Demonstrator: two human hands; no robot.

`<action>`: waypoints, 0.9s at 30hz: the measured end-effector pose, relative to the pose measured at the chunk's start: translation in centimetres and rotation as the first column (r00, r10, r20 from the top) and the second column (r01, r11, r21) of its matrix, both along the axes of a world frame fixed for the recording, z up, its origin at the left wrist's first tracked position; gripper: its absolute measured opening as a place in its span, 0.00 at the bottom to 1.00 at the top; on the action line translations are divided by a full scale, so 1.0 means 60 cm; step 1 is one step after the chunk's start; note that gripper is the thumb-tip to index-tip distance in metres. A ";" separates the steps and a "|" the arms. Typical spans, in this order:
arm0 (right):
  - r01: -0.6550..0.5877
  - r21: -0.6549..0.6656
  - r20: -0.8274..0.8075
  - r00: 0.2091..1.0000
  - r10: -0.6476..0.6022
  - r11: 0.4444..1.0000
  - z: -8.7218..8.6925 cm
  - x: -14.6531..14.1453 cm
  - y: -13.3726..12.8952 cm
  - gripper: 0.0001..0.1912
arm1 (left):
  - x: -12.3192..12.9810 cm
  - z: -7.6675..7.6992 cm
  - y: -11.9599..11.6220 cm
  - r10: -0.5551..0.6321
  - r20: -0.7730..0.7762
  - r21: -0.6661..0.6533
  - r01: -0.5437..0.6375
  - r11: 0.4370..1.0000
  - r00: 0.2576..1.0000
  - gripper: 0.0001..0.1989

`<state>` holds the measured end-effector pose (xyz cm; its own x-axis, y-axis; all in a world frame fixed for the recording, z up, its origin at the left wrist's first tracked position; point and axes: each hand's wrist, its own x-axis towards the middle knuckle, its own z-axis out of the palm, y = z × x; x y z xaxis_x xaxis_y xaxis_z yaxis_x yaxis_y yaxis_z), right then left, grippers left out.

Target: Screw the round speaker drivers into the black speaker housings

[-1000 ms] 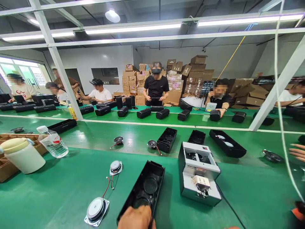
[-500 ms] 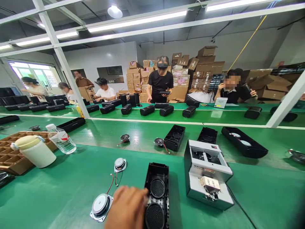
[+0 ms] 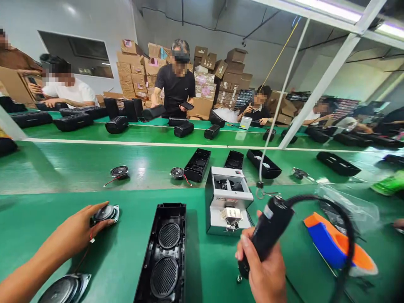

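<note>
Right hand (image 3: pixel 267 269) grip: fingers wrapped tight round a black electric screwdriver (image 3: pixel 263 235), held tilted just right of the open black speaker housing (image 3: pixel 164 254); its cable loops off to the right. Left hand (image 3: pixel 74 229) grip: fingertips spread over a small speaker driver (image 3: pixel 105 213) lying on the green bench (image 3: pixel 63 176), left of the housing. Larger driver (image 3: pixel 65 289) sits nearer, also left of the housing. Grey screw feeder (image 3: pixel 227 201) stands just behind and right of the housing. Orange-and-blue tool holder (image 3: pixel 336 244) far right.

A factory assembly line: long green benches (image 3: pixel 94 168), seated workers, speaker housings (image 3: pixel 166 252), stacked cartons (image 3: pixel 221 75).
</note>
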<state>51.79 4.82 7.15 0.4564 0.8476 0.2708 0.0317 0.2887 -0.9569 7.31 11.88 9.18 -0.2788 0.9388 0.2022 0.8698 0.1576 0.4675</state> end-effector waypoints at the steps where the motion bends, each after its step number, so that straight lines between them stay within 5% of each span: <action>1: -0.004 -0.001 0.011 1.000 0.004 1.000 0.007 0.002 0.007 0.22 | 0.004 0.001 0.000 0.008 0.041 -0.016 -0.008 1.000 0.999 0.18; 5: -0.030 0.094 0.035 0.999 0.027 0.995 0.049 0.015 0.041 0.19 | 0.023 0.012 0.000 0.035 0.193 -0.063 -0.023 0.998 0.981 0.20; 8: -0.020 0.259 0.051 0.999 0.007 0.966 0.091 0.016 0.076 0.28 | 0.053 0.020 0.013 0.039 0.339 -0.057 -0.020 0.998 0.940 0.28; 11: 0.011 0.417 0.075 0.996 -0.046 0.909 0.125 0.008 0.107 0.33 | 0.107 0.026 0.046 0.005 0.547 0.006 -0.009 1.000 0.837 0.38; 14: 0.005 0.524 0.112 0.991 -0.075 0.851 0.141 -0.004 0.122 0.33 | 0.175 0.023 0.084 -0.093 0.724 0.114 0.014 0.993 0.683 0.35; 18: -0.047 0.598 0.187 0.979 -0.082 0.800 0.137 -0.008 0.119 0.33 | 0.247 0.003 0.102 -0.164 0.830 0.158 0.056 0.986 0.533 0.23; 21: -0.093 0.616 0.237 0.969 -0.071 0.782 0.117 0.000 0.113 0.32 | 0.271 -0.013 0.087 -0.179 0.860 0.160 0.080 0.984 0.477 0.28; 27: -0.169 0.484 0.263 0.964 0.042 0.858 0.091 -0.001 0.114 0.22 | 0.283 -0.011 0.051 -0.205 0.827 0.199 0.067 0.978 0.523 0.45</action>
<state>51.73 11.69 12.61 0.2411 0.6082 0.7563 0.1782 0.7383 -0.6505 24.28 14.97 8.54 -0.2545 0.9650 0.0627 0.0686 -0.0467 0.9966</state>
